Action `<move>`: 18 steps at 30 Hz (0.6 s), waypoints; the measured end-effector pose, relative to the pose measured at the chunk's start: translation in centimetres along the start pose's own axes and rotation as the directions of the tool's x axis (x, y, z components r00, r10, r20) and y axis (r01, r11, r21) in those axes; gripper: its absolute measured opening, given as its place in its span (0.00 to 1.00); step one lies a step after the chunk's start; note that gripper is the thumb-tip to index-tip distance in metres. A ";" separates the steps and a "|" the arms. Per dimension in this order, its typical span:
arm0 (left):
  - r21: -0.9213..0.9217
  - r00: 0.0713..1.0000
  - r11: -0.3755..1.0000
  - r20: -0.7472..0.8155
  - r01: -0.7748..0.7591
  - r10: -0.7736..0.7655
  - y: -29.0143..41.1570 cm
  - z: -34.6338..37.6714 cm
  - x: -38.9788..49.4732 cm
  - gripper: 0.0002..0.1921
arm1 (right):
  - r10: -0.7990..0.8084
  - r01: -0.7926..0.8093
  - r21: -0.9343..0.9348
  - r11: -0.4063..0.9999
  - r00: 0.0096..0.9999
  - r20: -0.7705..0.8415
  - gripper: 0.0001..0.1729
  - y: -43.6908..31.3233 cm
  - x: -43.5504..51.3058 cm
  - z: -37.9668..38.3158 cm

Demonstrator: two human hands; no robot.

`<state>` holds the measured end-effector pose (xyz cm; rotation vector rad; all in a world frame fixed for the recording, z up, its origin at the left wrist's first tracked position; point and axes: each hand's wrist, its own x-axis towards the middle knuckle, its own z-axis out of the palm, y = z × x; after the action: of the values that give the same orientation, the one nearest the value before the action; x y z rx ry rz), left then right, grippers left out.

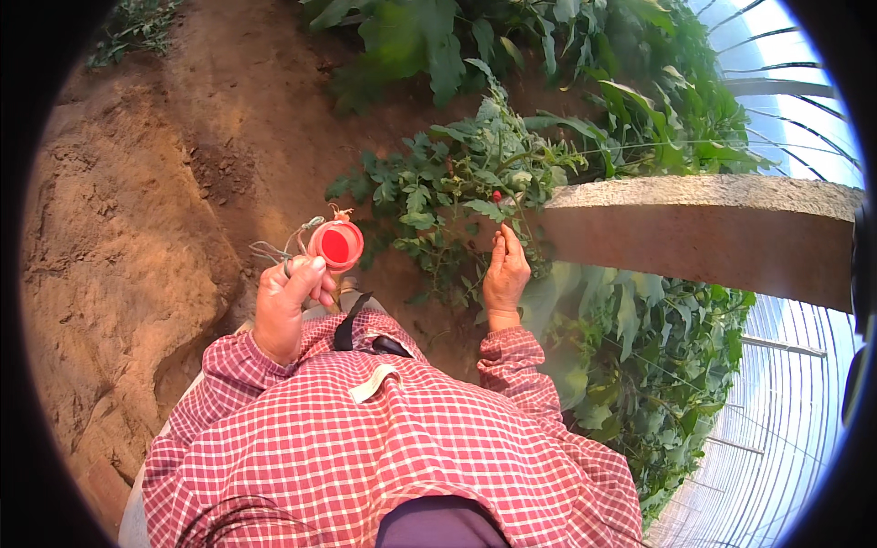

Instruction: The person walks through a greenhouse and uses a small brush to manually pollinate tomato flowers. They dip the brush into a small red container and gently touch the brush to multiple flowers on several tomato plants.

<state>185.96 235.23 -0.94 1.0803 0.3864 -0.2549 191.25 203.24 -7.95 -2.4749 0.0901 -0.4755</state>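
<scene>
My left hand [291, 301] grips a small round cup [337, 246] with bright red liquid inside. Frayed strings [281, 252] are tied about the cup's rim and trail over the fingers. To the right, my right hand [505, 277] reaches up to a leafy tomato plant [473, 178], thumb and fingers pinched together. A thin stick with a red tip [497, 196] appears to rise from those fingertips among the leaves; most of its length is hidden by the hand.
A thick concrete post [699, 233] juts in from the right beside the plant. Large-leaved plants [658, 123] grow above and below it, with thin strings running through. Uneven bare soil [130, 226] rises at left. Greenhouse film on ribs [781, 411] curves along the right.
</scene>
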 end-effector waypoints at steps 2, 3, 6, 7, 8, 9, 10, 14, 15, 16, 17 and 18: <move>0.024 1.000 0.999 0.000 0.022 -0.022 0.4 0.1 0.3 0.14 | 0.044 -0.045 0.033 0.998 0.999 0.013 0.14 0.1 0.8 0.6; 0.035 1.000 0.999 -0.006 0.028 -0.027 0.5 0.2 0.5 0.15 | 0.007 -0.007 -0.011 1.000 1.000 0.009 0.14 0.2 1.1 0.8; 0.059 1.000 0.998 0.005 0.017 -0.017 0.8 0.1 0.8 0.15 | -0.009 0.010 -0.063 0.998 1.000 0.012 0.14 0.4 1.5 1.1; 0.069 1.000 0.998 0.014 0.013 -0.014 0.8 0.1 1.0 0.15 | -0.007 0.007 -0.076 0.997 1.000 0.007 0.14 0.5 1.5 1.1; 0.055 1.000 0.998 0.012 0.003 -0.004 0.8 0.0 1.1 0.15 | -0.018 0.017 -0.075 0.997 1.000 0.000 0.14 0.5 1.5 1.1; 0.041 1.000 0.999 0.010 -0.007 0.006 0.8 0.0 1.2 0.14 | 0.011 -0.013 -0.076 0.997 1.000 -0.026 0.14 0.5 1.4 1.0; 0.024 0.999 0.999 0.020 -0.029 0.029 0.8 0.0 1.3 0.14 | 0.029 -0.032 -0.062 0.998 0.998 -0.051 0.14 0.5 1.3 0.9; 0.031 0.999 0.998 0.005 -0.050 0.050 0.9 -0.1 1.5 0.15 | 0.066 -0.070 -0.038 0.997 0.993 -0.100 0.14 0.7 1.6 1.0; 0.031 0.999 0.999 0.020 -0.044 0.044 0.9 -0.2 1.5 0.15 | 0.049 -0.057 -0.067 0.996 0.993 -0.112 0.13 0.7 1.8 1.1; 0.030 0.998 0.998 0.025 -0.050 0.050 1.0 -0.1 1.5 0.15 | 0.055 -0.063 -0.068 0.996 0.992 -0.110 0.13 0.8 2.0 1.2; 0.025 0.997 0.998 0.038 -0.063 0.062 1.0 -0.1 1.5 0.16 | 0.061 -0.069 -0.069 0.995 0.992 -0.108 0.13 0.8 2.1 1.3; 0.033 0.998 0.998 0.029 -0.057 0.056 1.1 -0.1 1.4 0.16 | 0.081 -0.085 -0.041 0.996 0.992 -0.096 0.14 0.8 2.2 1.4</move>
<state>187.65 235.77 -0.69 1.1179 0.3274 -0.2268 193.85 202.97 -8.83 -2.4806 0.2430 -0.5598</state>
